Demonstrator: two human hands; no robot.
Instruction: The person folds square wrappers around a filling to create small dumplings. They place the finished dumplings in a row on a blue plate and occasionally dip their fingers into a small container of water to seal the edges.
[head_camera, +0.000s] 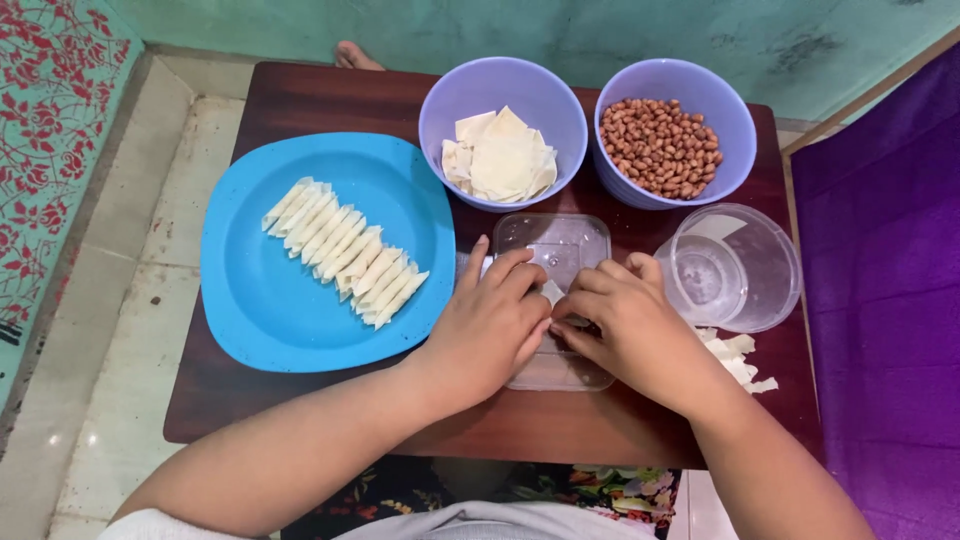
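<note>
The fingers (520, 268) of the left hand (487, 325) and right hand (625, 325) are pinched together on one small pale dough wrapper (552, 292), held over a clear flat plastic lid (556, 245) near the dark wooden table's (300, 100) front edge. Two lilac plastic bowls are set along the back edge, one (502, 85) filled with square wrappers, one (675, 85) with peanuts. One round blue plate (260, 300) of folded rolls is placed at the left edge, one clear tub (770, 265) at the right.

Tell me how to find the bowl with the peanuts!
Start at the big blue plate on the dark wooden table. Two purple bowls sit right of it; the right-hand bowl holds brown peanuts, while its neighbour holds flat pale dough squares.
</note>
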